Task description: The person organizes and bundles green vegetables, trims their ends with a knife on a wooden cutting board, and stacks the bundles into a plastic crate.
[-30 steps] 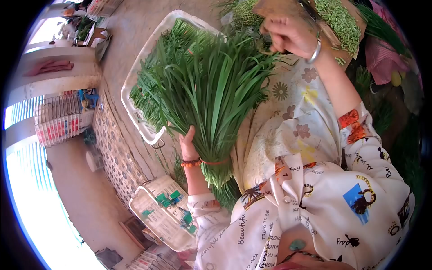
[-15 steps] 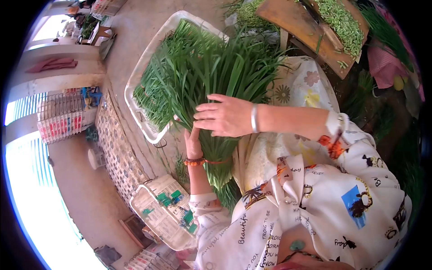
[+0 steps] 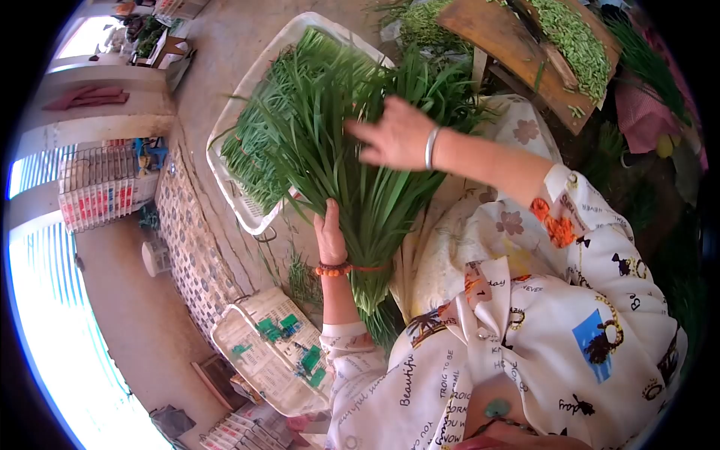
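Observation:
A thick bunch of garlic chives (image 3: pixel 375 202) lies across my lap with its leaf tips fanned toward the white crate. A reddish band circles the bunch near its pale cut ends. My left hand (image 3: pixel 330 234), wearing an orange bead bracelet, grips the bunch's left side above the band; some fingers are hidden beneath it. Over the upper leaves is my right hand (image 3: pixel 397 139), with a silver bangle at the wrist. Its fingers are slightly blurred and apart among the leaves, closed on nothing that I can see.
A white plastic crate (image 3: pixel 217 154) holds more chives beyond my hands. Upper right, a wooden board (image 3: pixel 480 37) bears a knife (image 3: pixel 559 64) and chopped green pieces (image 3: pixel 577 49). A pale crate (image 3: pixel 240 337) with green scraps stands lower left. Patterned cloth (image 3: pixel 517 165) covers my lap.
My right hand has moved up along the leaves, away from my left hand, and its fingers have spread. The leaves are parted more widely. My left hand stays at the bunch's side.

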The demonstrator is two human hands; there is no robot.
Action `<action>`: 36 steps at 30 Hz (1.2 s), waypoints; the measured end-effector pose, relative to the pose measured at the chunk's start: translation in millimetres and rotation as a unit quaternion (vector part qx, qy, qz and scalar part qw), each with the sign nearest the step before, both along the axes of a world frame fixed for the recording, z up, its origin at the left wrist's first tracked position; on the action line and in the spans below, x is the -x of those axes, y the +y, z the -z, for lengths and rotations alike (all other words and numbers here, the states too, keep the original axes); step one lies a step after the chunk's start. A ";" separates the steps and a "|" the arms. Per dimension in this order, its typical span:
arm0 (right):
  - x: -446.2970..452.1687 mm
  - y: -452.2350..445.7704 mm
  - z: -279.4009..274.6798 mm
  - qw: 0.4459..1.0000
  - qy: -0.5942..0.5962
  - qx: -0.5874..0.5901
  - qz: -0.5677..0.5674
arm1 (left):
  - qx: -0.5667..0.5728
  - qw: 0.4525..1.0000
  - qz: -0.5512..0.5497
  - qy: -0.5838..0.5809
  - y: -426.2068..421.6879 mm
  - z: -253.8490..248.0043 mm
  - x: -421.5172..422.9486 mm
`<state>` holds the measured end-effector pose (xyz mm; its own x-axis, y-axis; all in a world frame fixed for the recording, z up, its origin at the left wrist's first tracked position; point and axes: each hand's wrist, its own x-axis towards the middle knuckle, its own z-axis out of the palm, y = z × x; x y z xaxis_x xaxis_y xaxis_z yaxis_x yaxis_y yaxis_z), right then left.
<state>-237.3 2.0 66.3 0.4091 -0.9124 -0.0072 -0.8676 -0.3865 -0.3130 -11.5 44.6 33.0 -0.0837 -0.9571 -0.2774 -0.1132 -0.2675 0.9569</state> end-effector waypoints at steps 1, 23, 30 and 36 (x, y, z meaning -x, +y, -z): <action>14.3 -10.8 0.5 0.997 0.064 0.030 0.042 | -0.003 1.000 0.002 0.000 -0.4 3.5 -3.0; 15.0 64.8 46.3 0.990 -0.065 0.123 0.017 | -0.159 0.963 -0.015 0.219 -21.5 38.6 -38.0; 59.3 80.8 72.6 0.999 -0.036 0.030 -0.012 | -0.188 0.961 -0.047 0.197 -22.2 26.5 -29.8; 62.7 82.1 -6.2 0.983 0.067 0.151 0.084 | -0.234 0.955 -0.049 0.175 -36.6 21.2 -10.5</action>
<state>-300.1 84.0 72.5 0.2661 -0.9357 0.2316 -0.9527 -0.2918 -0.0846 -1.0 8.1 11.8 -0.1658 -0.7432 -0.6482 0.2404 -0.6680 0.7043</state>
